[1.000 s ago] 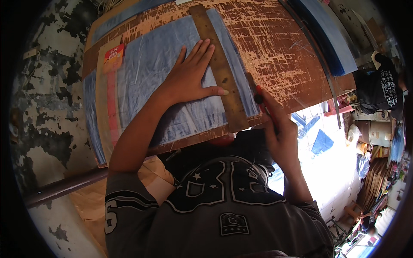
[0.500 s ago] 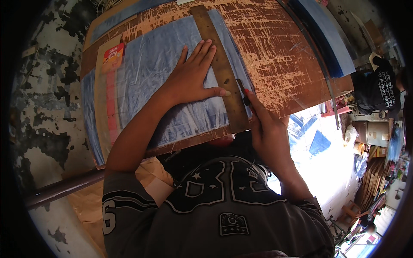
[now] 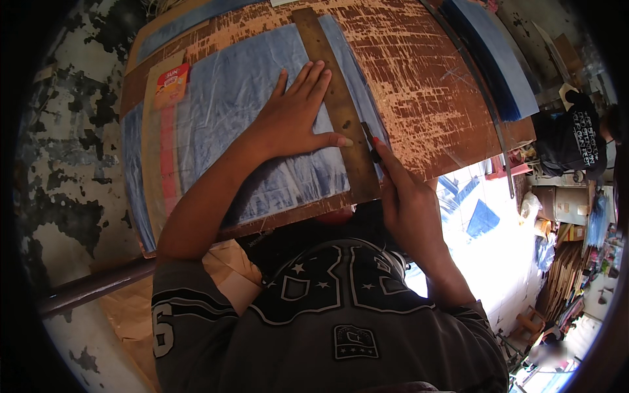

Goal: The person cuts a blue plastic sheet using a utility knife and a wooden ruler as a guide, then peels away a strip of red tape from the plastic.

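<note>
My left hand (image 3: 293, 121) lies flat with fingers spread on a streaky blue sheet (image 3: 229, 85). Its fingertips and thumb press on a long brown straightedge (image 3: 341, 111) laid across the sheet's right part. In my right hand (image 3: 411, 200) is a slim dark cutter knife (image 3: 367, 133) with a bit of red on it. The knife lies along the straightedge's right side, over the strip of blue sheet showing there. Its handle is mostly hidden in my fingers.
A worn, scored brown board (image 3: 432, 98) lies under the sheet. A tan strip with a red-and-yellow label (image 3: 171, 84) rests at left. Stacked blue sheets (image 3: 495, 65) and a thin dark metal strip (image 3: 481, 85) lie at right. A person in black (image 3: 576, 134) is farther right.
Both hands and the straightedge keep nearly the same place. The knife in my right hand has shifted very slightly, and the whole view has moved a little.
</note>
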The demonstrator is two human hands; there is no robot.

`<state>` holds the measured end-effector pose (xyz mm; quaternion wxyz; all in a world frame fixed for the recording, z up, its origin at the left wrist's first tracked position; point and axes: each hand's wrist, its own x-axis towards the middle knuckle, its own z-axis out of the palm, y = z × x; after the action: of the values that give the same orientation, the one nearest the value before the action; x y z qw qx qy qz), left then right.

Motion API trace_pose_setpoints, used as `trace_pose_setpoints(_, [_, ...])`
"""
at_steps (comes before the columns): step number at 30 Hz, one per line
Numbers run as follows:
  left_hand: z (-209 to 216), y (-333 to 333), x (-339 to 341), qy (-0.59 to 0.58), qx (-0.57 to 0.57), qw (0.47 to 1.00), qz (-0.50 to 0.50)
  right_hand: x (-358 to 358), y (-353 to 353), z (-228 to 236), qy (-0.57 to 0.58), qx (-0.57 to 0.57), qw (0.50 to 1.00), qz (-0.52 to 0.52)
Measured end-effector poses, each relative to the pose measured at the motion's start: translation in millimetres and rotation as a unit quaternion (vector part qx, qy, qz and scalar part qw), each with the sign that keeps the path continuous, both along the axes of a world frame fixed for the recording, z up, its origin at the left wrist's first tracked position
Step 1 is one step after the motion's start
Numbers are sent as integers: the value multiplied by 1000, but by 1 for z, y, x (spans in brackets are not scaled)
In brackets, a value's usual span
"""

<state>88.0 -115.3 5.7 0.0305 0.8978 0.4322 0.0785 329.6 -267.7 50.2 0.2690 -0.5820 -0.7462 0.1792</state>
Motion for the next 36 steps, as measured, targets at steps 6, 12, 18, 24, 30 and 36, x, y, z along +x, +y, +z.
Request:
trace_pose_setpoints(6, [8,0,3,26,4,1000,-1,-3,-7,7,-41,-58,997,-18])
trace_pose_setpoints(12, [11,1,3,19,22,1000,-9,0,-30,10,-28,-76,996,-23])
trace_pose_setpoints(18, [11,1,4,32,29,999,-9,4,-51,14,-63,-111,991,-27])
trace_pose_setpoints(24, [8,2,4,42,30,999,-4,7,-65,16,-85,-128,988,-25])
trace_pose_setpoints(30, [9,2,3,45,27,999,-5,16,-82,-3,-114,-60,992,-18])
trace_pose_setpoints(36, [10,2,4,44,19,999,-5,20,-94,-1,-102,-82,991,-16])
